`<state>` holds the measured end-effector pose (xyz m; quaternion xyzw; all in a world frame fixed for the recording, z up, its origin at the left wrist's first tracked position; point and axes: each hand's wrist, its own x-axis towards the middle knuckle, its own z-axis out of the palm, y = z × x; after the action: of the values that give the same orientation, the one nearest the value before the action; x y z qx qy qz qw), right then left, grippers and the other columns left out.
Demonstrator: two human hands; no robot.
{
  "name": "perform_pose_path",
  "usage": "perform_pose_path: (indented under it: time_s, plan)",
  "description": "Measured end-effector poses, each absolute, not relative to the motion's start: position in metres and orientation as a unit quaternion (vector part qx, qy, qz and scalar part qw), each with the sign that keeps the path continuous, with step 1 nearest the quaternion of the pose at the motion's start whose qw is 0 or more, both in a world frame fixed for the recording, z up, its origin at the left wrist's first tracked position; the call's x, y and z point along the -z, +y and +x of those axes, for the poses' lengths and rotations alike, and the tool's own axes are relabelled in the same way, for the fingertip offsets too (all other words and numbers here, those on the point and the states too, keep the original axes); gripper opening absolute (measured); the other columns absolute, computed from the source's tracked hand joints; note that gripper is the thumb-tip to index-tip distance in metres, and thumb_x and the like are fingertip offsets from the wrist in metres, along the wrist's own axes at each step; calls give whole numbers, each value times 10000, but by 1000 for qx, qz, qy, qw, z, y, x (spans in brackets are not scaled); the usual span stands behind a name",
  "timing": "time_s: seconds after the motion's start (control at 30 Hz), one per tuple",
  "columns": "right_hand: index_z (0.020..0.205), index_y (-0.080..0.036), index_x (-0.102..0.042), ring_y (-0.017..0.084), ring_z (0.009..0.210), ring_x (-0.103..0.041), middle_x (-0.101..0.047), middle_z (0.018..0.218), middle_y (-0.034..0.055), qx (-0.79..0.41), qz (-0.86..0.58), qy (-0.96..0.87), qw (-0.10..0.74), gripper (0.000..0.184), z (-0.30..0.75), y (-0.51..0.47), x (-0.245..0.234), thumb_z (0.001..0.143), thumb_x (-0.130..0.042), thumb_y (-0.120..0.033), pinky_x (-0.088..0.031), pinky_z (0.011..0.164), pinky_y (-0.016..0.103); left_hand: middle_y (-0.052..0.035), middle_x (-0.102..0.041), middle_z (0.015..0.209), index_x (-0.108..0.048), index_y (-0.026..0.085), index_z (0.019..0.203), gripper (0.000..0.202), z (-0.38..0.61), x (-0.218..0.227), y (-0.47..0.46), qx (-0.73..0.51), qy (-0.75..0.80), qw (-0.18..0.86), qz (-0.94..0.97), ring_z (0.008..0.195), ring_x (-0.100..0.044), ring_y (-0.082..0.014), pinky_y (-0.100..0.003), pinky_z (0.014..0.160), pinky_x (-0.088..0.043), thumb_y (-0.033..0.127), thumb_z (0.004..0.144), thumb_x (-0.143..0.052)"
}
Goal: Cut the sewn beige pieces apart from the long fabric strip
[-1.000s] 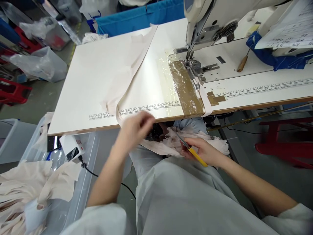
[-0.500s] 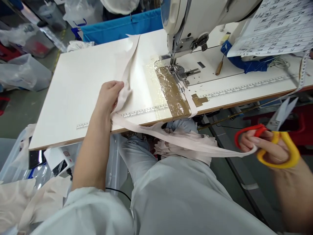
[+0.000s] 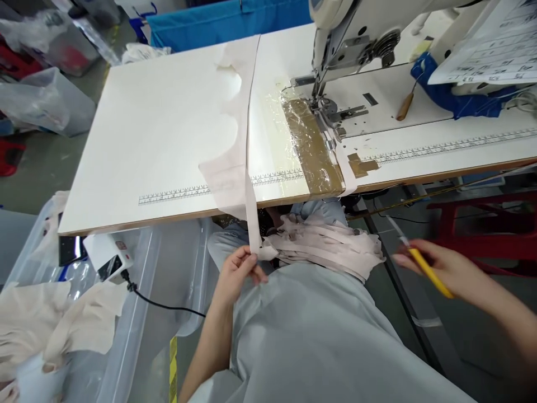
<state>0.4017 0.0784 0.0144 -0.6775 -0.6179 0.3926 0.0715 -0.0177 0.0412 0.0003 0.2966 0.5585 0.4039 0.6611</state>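
Note:
My left hand (image 3: 238, 274) is closed in a pinch at the lower end of a pale pink fabric strip (image 3: 251, 215), just over my lap. The strip runs up to a cut fabric piece (image 3: 232, 151) with scalloped edges, which lies on the white sewing table (image 3: 155, 134) and hangs over its front edge. Off to the right, my right hand (image 3: 440, 266) is closed around yellow-handled scissors (image 3: 425, 268), blurred by motion and seen edge-on. A bundle of pale pink strips (image 3: 323, 243) rests on my lap.
The sewing machine (image 3: 348, 39) stands at the back right, with a narrow band (image 3: 346, 168) running from its foot over the table edge. A wooden-handled tool (image 3: 405, 106) lies beside it. At left, a clear plastic bin (image 3: 138, 313) holds fabric pieces. A red stool (image 3: 482, 224) stands right.
My left hand has come down off the table to my lap, and the fabric now lies flatter. My right hand has moved left, no longer holding the strip, with the scissors turned.

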Motion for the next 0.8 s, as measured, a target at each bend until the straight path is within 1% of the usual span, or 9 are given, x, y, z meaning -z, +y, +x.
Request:
perform_pose_path:
  time_s: [0.03, 0.1, 0.17, 0.23, 0.33, 0.47, 0.6, 0.7, 0.8]
  plan:
    - [841, -202, -566, 214, 689, -555, -579, 759, 73, -470, -602, -643, 60, 688, 376, 84, -17, 751, -513, -882, -494, 636, 350, -46, -703, 603, -637, 160, 878, 434, -11, 1, 38, -415, 552, 665, 284, 550, -684, -185, -221, 473, -490, 557, 757, -766]
    - [769, -204, -482, 169, 656, -455, -473, 716, 25, -556, -451, -698, 18, 638, 329, 97, -22, 856, -410, -832, -429, 610, 314, -84, -758, 761, -639, 158, 889, 446, -2, 0, 34, -430, 546, 667, 268, 724, -749, -233, -252, 559, -559, 561, 756, -772]
    - [749, -214, -401, 144, 644, -381, -403, 714, -7, -583, -347, -734, -27, 595, 290, 113, -26, 902, -374, -788, -365, 594, 294, -83, -758, 776, -640, 153, 878, 449, 2, -2, 31, -435, 549, 665, 260, 746, -756, -240, -257, 573, -574, 568, 763, -770]
    - [731, -218, -350, 129, 624, -330, -352, 695, -28, -585, -298, -750, -79, 583, 264, 128, -26, 908, -386, -773, -308, 565, 277, -73, -746, 723, -643, 147, 863, 453, 2, -4, 28, -435, 554, 663, 255, 705, -753, -233, -254, 565, -573, 574, 772, -765]
    - [703, -214, -348, 117, 586, -323, -342, 653, -39, -573, -255, -768, -130, 587, 243, 147, -24, 894, -426, -764, -272, 532, 263, -75, -747, 706, -662, 135, 879, 458, 0, -4, 24, -431, 556, 665, 250, 680, -752, -228, -248, 564, -571, 572, 782, -761]
    - [667, -208, -371, 112, 535, -342, -372, 590, -40, -547, -213, -793, -160, 583, 230, 160, -21, 890, -457, -741, -254, 504, 263, -85, -753, 707, -680, 127, 897, 471, 0, -4, 23, -429, 558, 667, 245, 688, -758, -244, -252, 566, -572, 574, 777, -765]
    - [659, -204, -401, 124, 522, -378, -425, 568, -26, -463, -230, -841, -157, 552, 224, 160, -21, 891, -497, -696, -238, 522, 274, -85, -746, 673, -689, 122, 883, 469, 1, -6, 24, -425, 562, 667, 242, 661, -752, -243, -257, 569, -573, 570, 771, -772]
    - [689, -200, -465, 138, 537, -398, -497, 610, 2, -373, -248, -883, -139, 479, 222, 155, -22, 910, -517, -621, -223, 541, 281, -80, -741, 650, -700, 120, 896, 489, 2, -7, 26, -430, 565, 664, 234, 622, -741, -225, -248, 560, -567, 576, 744, -792]
    - [697, -196, -494, 143, 541, -399, -535, 634, 19, -318, -262, -902, -127, 448, 221, 150, -19, 904, -551, -589, -202, 541, 284, -78, -733, 622, -708, 117, 884, 516, 2, -8, 27, -432, 565, 664, 229, 593, -729, -215, -242, 550, -558, 590, 707, -814]
